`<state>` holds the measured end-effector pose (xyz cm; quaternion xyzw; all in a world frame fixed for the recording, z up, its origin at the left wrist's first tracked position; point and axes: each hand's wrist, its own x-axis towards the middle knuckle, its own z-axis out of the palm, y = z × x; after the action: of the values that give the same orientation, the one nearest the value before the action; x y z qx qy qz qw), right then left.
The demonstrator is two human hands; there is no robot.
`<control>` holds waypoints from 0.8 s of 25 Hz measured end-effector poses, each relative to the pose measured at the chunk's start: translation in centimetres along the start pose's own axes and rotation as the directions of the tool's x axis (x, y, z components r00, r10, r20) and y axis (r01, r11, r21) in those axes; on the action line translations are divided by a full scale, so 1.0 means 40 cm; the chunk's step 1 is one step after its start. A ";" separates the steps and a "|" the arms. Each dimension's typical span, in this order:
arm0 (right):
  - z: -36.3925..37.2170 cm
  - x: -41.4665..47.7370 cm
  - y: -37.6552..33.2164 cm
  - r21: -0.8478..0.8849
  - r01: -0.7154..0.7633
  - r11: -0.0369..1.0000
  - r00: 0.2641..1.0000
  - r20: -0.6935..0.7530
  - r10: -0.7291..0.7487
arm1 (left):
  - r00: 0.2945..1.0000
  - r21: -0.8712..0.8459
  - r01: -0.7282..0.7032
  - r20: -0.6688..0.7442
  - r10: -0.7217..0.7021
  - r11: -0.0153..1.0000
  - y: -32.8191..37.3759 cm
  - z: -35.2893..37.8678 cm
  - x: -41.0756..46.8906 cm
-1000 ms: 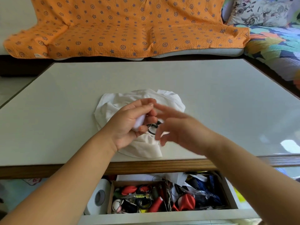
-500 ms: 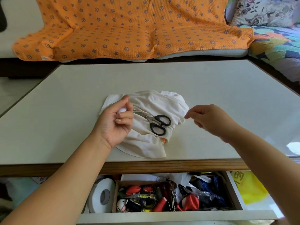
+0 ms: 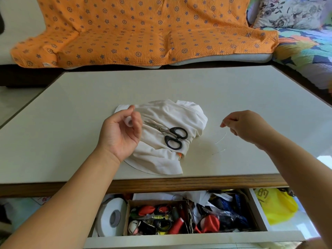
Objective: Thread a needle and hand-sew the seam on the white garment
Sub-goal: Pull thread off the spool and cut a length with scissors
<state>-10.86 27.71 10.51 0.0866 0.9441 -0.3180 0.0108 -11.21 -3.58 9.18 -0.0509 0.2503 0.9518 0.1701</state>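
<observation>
A pale table (image 3: 89,105) has a wooden near edge. Beyond it, an orange star-patterned throw (image 3: 143,29) covers a sofa (image 3: 224,59), with a floral pillow (image 3: 291,11) far right.

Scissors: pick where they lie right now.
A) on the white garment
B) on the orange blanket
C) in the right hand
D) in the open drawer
A: the scissors lie flat on top of the crumpled white garment, their black handles pointing toward the near edge.

My white garment (image 3: 161,155) lies crumpled at near-centre. The white thread spool (image 3: 129,121) sits pinched in my left hand (image 3: 118,135), and the thread (image 3: 222,139) (very fine) dangles from my right hand (image 3: 247,126).
</observation>
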 end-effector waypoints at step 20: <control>0.100 -0.148 -0.163 0.716 -0.031 0.697 0.862 0.372 -0.344 | 0.990 0.462 0.137 -0.035 -0.136 0.876 -0.104 0.103 -0.016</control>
<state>-6.29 19.26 11.69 -0.0812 0.7221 -0.6624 0.1823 -9.20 1.65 10.96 -0.0272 0.4661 0.8500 0.2439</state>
